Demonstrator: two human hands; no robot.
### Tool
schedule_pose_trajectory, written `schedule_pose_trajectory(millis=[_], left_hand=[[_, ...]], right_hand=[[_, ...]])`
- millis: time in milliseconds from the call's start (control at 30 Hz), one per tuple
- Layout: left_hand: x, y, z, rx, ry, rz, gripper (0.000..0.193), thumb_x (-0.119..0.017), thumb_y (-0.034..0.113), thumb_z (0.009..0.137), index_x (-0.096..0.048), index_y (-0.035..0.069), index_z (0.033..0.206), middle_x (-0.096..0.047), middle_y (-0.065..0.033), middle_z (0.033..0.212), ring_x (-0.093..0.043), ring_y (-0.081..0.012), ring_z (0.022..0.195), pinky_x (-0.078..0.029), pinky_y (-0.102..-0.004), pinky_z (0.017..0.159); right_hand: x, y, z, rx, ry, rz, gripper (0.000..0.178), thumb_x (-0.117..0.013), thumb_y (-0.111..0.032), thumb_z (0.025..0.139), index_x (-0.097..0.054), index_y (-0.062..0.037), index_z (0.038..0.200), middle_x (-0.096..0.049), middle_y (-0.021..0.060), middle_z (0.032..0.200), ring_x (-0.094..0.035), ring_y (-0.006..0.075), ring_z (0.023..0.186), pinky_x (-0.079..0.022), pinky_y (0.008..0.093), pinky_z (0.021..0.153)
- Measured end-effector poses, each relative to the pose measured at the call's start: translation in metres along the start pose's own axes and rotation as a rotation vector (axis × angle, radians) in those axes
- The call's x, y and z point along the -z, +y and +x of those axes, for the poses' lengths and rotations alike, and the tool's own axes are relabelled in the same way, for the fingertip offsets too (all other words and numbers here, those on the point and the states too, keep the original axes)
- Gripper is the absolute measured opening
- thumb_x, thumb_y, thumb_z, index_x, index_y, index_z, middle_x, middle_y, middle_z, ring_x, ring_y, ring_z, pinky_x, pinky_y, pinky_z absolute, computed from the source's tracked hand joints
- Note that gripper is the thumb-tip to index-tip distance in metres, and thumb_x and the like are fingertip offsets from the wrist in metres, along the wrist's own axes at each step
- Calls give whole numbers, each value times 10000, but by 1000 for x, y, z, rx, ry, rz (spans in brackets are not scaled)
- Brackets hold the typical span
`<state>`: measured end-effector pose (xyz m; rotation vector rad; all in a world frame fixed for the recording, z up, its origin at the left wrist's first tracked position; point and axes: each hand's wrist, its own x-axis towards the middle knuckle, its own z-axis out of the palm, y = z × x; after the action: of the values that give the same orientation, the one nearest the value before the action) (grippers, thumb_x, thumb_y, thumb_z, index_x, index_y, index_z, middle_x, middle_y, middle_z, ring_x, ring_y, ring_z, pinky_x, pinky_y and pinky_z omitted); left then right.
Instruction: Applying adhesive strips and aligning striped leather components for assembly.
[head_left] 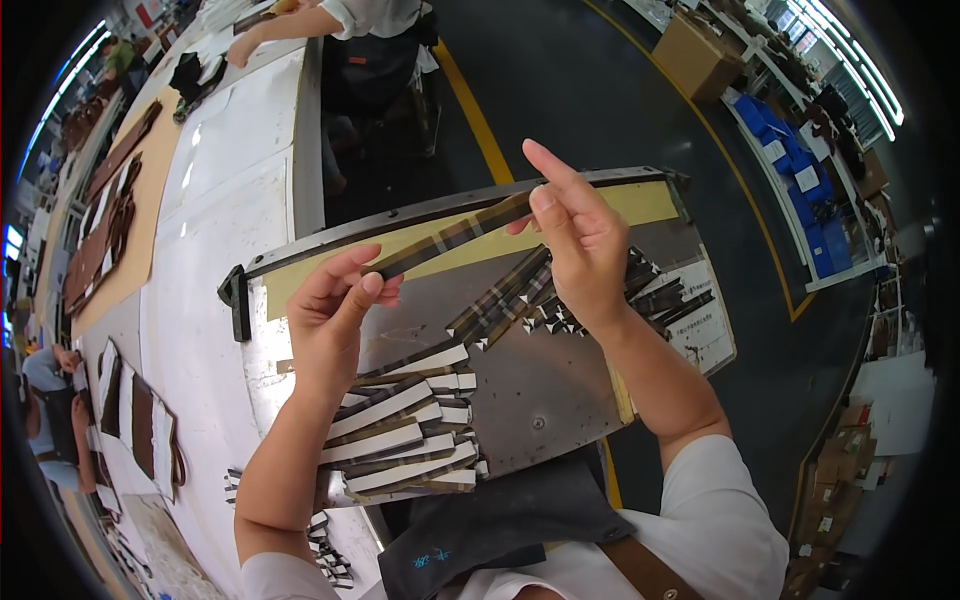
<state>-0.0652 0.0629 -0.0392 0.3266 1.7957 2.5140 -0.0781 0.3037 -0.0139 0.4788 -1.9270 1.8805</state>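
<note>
A narrow plaid strip [455, 238] in dark and olive tones is stretched between my two hands, raised over a metal work plate [520, 400]. My left hand [335, 310] pinches its lower left end between thumb and fingers. At the upper right end, my right hand [578, 235] pinches it between thumb and fingers, the index finger pointing up. Below my left hand lies a pile of plaid strips with white backing [400, 430]. Under my right wrist, more plaid strips [510, 295] lie in a loose bunch, partly hidden by my arm.
A dark metal bar [400, 215] edges the plate's far side, beside a yellow strip. White tables [215, 200] run along the left, with brown pieces [100, 250] on them. Another person [370, 50] works at the far table. Shelves with blue bins [790, 170] stand at right.
</note>
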Motion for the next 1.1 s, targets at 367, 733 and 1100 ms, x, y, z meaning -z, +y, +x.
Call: schedule_pose_trajectory(millis=[367,733,1100], left_hand=[[0,-2,1,21,-124,-137,344,-450,116,1022,-530,-42,1317,-684,-182,1092,-672,-210,958,-533,-347,876],[-7,-1,-2,-155,-111,69,206,-664,-11,906,-676,0,1111,-617,17,904,-558,-34,809,-454,-181,729],[-11,0,-4,-146,17,-50,50,-677,9,908,-648,20,948,-627,30,908,-561,-21,813,-442,-180,712]], right_hand=[[-1,2,1,-176,68,43,424,-636,-38,931,-530,30,1336,-674,71,998,-646,79,730,-456,179,615],[0,23,-2,-308,-123,-76,240,-599,-120,963,-668,-7,1163,-658,24,816,-618,81,805,-450,225,711],[-18,7,-16,-13,-538,-239,170,-760,-25,790,-722,-2,954,-701,83,836,-647,178,767,-500,287,706]])
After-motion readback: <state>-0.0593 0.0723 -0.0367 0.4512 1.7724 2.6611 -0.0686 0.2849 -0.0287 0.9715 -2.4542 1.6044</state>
